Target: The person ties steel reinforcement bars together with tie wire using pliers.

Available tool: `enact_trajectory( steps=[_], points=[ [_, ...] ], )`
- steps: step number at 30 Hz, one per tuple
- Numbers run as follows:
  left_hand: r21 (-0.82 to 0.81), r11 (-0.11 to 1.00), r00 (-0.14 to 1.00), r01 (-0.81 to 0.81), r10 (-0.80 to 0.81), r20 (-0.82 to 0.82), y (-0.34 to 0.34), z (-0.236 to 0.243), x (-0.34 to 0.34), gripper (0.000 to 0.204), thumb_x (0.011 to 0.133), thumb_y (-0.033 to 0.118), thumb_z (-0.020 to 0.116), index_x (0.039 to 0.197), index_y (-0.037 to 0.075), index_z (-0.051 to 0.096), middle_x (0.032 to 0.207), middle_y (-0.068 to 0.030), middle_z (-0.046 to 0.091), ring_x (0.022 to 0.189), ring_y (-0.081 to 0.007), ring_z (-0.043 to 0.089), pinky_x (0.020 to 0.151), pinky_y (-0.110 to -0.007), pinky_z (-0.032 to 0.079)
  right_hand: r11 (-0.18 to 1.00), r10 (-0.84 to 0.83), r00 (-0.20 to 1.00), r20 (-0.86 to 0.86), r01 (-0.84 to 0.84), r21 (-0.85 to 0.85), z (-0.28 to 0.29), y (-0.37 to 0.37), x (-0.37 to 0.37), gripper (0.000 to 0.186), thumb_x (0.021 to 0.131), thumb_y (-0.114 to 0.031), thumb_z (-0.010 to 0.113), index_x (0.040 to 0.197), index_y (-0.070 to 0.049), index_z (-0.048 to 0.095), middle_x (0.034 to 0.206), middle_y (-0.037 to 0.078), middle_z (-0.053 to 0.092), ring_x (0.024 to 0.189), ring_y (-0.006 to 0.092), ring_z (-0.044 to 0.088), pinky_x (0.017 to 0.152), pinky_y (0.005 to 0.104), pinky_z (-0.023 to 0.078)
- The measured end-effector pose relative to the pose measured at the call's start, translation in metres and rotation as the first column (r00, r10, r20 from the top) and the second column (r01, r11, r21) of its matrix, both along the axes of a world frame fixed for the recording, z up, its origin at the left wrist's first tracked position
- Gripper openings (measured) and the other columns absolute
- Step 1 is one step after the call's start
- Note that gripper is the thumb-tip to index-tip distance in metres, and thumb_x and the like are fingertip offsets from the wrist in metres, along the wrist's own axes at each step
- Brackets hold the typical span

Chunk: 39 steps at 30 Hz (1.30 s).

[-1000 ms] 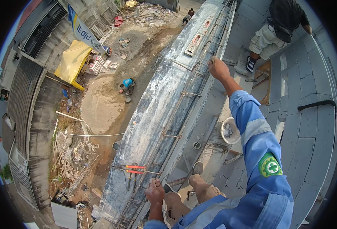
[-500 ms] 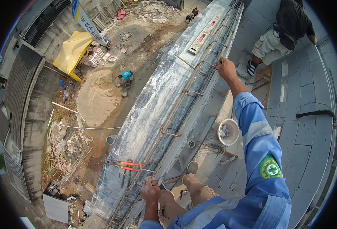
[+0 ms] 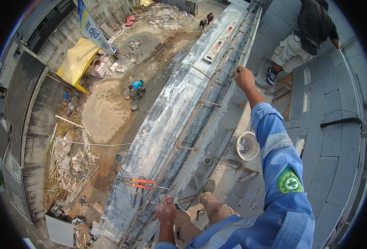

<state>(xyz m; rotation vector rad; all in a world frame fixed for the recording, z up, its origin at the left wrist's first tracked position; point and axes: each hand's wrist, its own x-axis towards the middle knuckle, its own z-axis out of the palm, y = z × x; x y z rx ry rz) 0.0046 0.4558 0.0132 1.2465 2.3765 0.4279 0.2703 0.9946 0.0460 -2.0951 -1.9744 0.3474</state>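
head view looks down from a rooftop edge: left hand [image 3: 165,208] is closed around the near end of the steel bar cage [image 3: 194,124] running along the grey ledge [image 3: 167,133], right hand [image 3: 244,78] is stretched out and closed on the same cage farther along. a white bucket [image 3: 247,145] sits just beside the right forearm, red-handled pliers [image 3: 140,184] lie on the ledge near the left hand

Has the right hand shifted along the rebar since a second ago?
No. The right hand still grips the same rebar spot, beside the co-worker's shoe.
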Motion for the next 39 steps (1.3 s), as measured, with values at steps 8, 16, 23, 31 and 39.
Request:
enact_trajectory(
  steps=[8, 16, 23, 31, 39],
  points=[
    [0.002, 1.0, 0.999, -0.031, 0.031, 0.012, -0.007, 0.001, -0.016, 0.023, 0.094, 0.029, 0.052, 0.086, 0.008, 0.06, 0.077, -0.0177, 0.064, 0.071, -0.0406, 0.063, 0.061, -0.05, 0.05, 0.996, -0.016, 0.996, -0.089, 0.024, 0.088, -0.024, -0.013, -0.014, 0.049, 0.087, -0.033, 0.069, 0.123, -0.004, 0.053, 0.091, 0.019, 0.071, 0.089, 0.0355, 0.068, 0.079, 0.0437, 0.05],
    [-0.042, 0.996, 0.995, -0.075, 0.078, 0.067, 0.001, 0.005, -0.007, 0.022, 0.094, 0.029, 0.053, 0.092, 0.01, 0.063, 0.083, -0.0166, 0.067, 0.075, -0.0399, 0.065, 0.066, -0.049, 0.052, 0.993, 0.007, 0.998, -0.059, 0.0, 0.12, -0.028, -0.012, 0.006, 0.043, 0.089, -0.043, 0.063, 0.106, -0.003, 0.063, 0.095, 0.021, 0.069, 0.093, 0.0403, 0.065, 0.081, 0.0463, 0.049],
    [0.008, 0.999, 0.998, -0.05, 0.05, 0.033, -0.005, 0.002, -0.006, 0.021, 0.093, 0.028, 0.054, 0.095, 0.01, 0.064, 0.084, -0.0175, 0.067, 0.074, -0.0408, 0.065, 0.065, -0.05, 0.053, 0.975, 0.054, 0.995, -0.089, -0.033, 0.221, -0.034, -0.017, -0.003, 0.033, 0.09, -0.033, 0.063, 0.1, -0.002, 0.065, 0.1, 0.021, 0.067, 0.091, 0.0409, 0.064, 0.079, 0.0472, 0.048],
    [0.099, 0.995, 0.999, -0.017, 0.013, 0.042, -0.004, -0.001, -0.007, 0.02, 0.093, 0.026, 0.055, 0.095, 0.008, 0.064, 0.082, -0.0172, 0.067, 0.074, -0.0397, 0.065, 0.064, -0.048, 0.052, 0.958, -0.02, 0.934, -0.358, 0.12, 0.26, -0.039, -0.029, -0.004, 0.038, 0.087, -0.022, 0.069, 0.114, 0.001, 0.057, 0.097, 0.016, 0.066, 0.084, 0.0288, 0.066, 0.076, 0.0394, 0.05],
    [0.05, 0.998, 1.0, 0.029, -0.029, 0.001, -0.004, 0.0, -0.009, 0.022, 0.094, 0.025, 0.052, 0.095, 0.007, 0.064, 0.078, -0.0187, 0.065, 0.072, -0.0412, 0.064, 0.062, -0.05, 0.051, 0.9, 0.06, 0.818, -0.572, 0.203, 0.385, -0.045, -0.079, -0.035, 0.032, 0.088, -0.019, 0.067, 0.114, -0.001, 0.06, 0.097, 0.014, 0.062, 0.086, 0.024, 0.063, 0.078, 0.0355, 0.05]
  ],
)
